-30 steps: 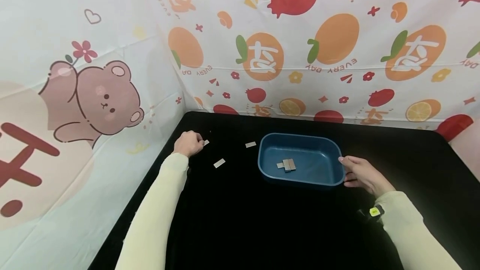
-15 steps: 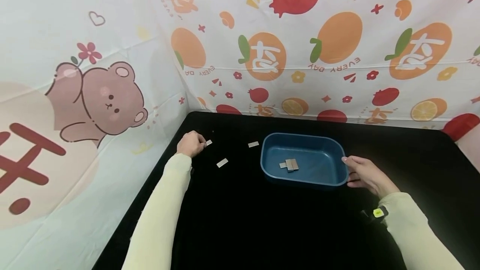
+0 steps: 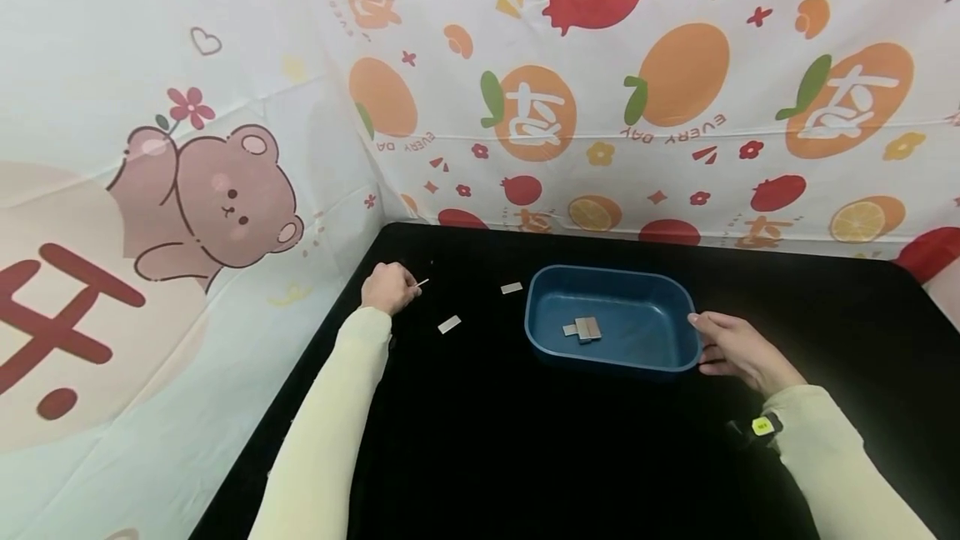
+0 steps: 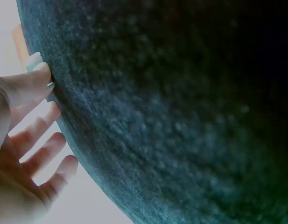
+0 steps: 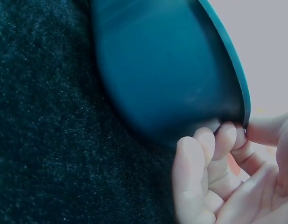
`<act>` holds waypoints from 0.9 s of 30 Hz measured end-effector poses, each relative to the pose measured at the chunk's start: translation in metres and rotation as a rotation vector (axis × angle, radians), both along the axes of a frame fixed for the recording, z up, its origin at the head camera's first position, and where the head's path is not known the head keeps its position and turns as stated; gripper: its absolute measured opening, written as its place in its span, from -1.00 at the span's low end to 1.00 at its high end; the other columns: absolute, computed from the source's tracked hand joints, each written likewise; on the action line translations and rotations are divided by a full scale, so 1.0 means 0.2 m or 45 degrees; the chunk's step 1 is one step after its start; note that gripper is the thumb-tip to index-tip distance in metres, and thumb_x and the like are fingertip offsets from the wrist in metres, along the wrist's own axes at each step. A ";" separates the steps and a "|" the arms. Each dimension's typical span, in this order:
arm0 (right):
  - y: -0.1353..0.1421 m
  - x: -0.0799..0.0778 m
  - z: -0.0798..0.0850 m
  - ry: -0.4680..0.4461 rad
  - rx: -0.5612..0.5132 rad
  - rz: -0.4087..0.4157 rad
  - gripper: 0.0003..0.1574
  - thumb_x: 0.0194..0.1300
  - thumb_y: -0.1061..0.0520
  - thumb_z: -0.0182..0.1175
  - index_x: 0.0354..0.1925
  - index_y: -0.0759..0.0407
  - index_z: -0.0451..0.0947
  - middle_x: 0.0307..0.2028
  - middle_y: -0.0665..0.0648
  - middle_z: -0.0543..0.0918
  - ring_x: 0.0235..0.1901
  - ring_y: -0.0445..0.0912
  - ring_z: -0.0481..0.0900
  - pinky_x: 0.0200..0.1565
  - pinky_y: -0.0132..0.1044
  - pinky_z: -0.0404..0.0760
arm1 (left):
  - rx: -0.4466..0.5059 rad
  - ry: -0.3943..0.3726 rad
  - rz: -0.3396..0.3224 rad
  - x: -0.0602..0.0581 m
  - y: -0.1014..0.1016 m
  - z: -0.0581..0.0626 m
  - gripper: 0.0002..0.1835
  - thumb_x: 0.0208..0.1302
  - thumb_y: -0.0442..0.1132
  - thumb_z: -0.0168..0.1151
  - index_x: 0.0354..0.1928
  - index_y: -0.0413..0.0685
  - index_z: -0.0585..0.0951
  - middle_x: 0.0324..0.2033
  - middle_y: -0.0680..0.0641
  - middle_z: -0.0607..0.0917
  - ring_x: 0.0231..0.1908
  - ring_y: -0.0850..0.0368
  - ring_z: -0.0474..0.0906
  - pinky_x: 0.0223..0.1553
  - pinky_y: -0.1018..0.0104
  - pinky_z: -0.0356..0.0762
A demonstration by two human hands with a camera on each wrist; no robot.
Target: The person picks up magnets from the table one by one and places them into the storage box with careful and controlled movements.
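At the far left of the table, my left hand pinches a small thin pale piece between thumb and forefinger; it shows nearly edge-on in the head view. The left wrist view has that hand with its other fingers spread loosely apart. My right hand grips the right end of a blue rectangular tray, thumb at the rim and fingers against the outer wall, as the right wrist view also shows. Inside the tray lies a small cluster of flat grey-brown pieces.
Two more pale flat rectangles lie on the black table, one piece near my left forearm and another piece just left of the tray. Printed cloth hangs behind the table and along its left side.
The piece at my left fingertips has turned from showing its flat face to nearly edge-on. The whole head view has shifted slightly; my right hand keeps its grip on the tray.
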State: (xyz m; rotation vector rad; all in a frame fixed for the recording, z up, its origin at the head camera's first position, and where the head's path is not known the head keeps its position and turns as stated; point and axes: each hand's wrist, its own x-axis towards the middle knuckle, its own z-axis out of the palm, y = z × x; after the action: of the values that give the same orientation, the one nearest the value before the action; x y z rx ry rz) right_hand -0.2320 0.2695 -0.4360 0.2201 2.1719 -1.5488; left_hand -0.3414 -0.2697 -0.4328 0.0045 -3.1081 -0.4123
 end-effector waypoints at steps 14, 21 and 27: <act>0.01 0.01 0.02 0.005 -0.023 -0.009 -0.39 0.24 -0.35 -0.06 -0.05 0.09 0.40 -0.41 0.01 0.54 -0.44 -0.18 0.56 -0.27 -0.26 0.64 | 0.080 0.169 -0.005 -0.01 0.02 0.00 -0.88 0.10 -0.15 0.25 -0.50 0.07 0.71 -0.46 0.02 0.69 -0.42 0.06 0.52 -0.36 0.15 0.51; 0.00 0.01 0.02 0.003 -0.007 -0.012 -0.38 0.25 -0.36 -0.07 -0.06 0.10 0.39 -0.39 0.02 0.54 -0.44 -0.17 0.56 -0.27 -0.26 0.64 | 0.072 0.232 -0.078 0.03 0.03 0.05 -0.87 0.10 -0.17 0.25 -0.51 0.03 0.71 -0.33 -0.01 0.71 -0.39 0.04 0.57 -0.34 0.11 0.54; -0.01 0.00 0.01 0.000 0.003 -0.009 -0.38 0.23 -0.36 -0.05 -0.07 0.11 0.40 -0.40 0.03 0.53 -0.44 -0.17 0.56 -0.26 -0.25 0.64 | 0.047 0.272 -0.148 0.07 0.02 0.05 -0.86 0.10 -0.18 0.25 -0.53 0.00 0.70 -0.22 -0.04 0.69 -0.16 -0.02 0.54 -0.22 0.08 0.54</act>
State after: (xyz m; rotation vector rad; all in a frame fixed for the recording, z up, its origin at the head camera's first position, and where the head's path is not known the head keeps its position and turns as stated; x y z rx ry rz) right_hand -0.2320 0.2681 -0.4349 0.2286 2.1758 -1.5500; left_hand -0.3280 -0.2659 -0.4218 -0.2067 -2.8984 -0.4401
